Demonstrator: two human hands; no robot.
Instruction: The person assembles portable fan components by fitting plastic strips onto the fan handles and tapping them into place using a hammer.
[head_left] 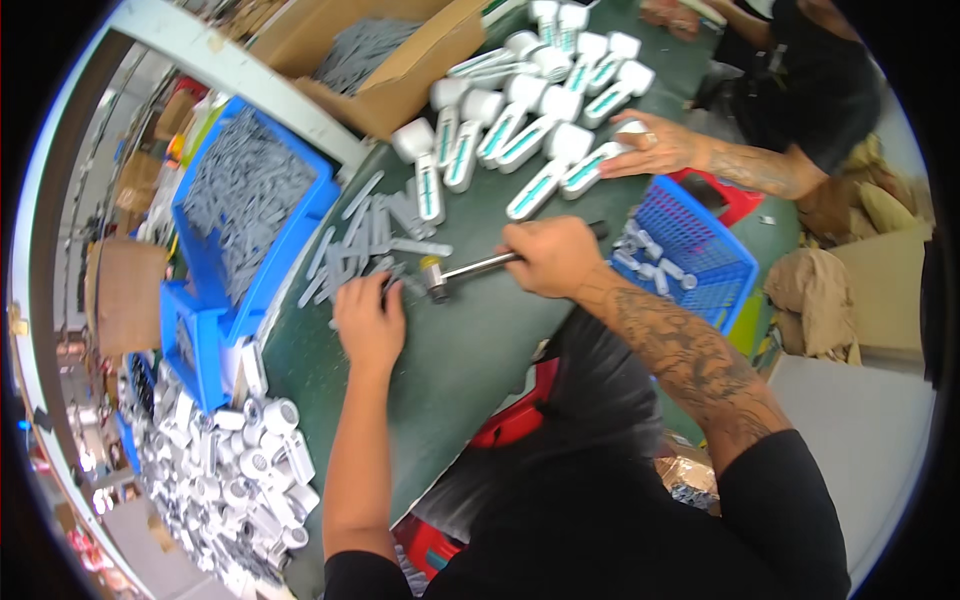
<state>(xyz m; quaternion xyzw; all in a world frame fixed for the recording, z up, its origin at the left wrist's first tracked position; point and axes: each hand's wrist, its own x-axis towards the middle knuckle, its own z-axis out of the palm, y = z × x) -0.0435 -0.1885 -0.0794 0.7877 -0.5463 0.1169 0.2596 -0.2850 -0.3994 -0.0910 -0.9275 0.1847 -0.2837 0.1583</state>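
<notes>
My right hand is closed round the dark grip of a small hammer. Its metal shaft points left, and its head has a yellow face and a metal face, just above the table. At the edge of a loose heap of grey plastic strips, my left hand has its fingers bent, with a grey plastic strip between thumb and forefinger. Beyond both hands lie several white handheld shower heads with green inlays along their handles. Another person's hand holds one shower head on the right.
A blue bin full of grey strips stands at left, beside a smaller blue bin. Below them is a large pile of white shower parts. A cardboard box stands at the back; a blue basket holding small parts is at right.
</notes>
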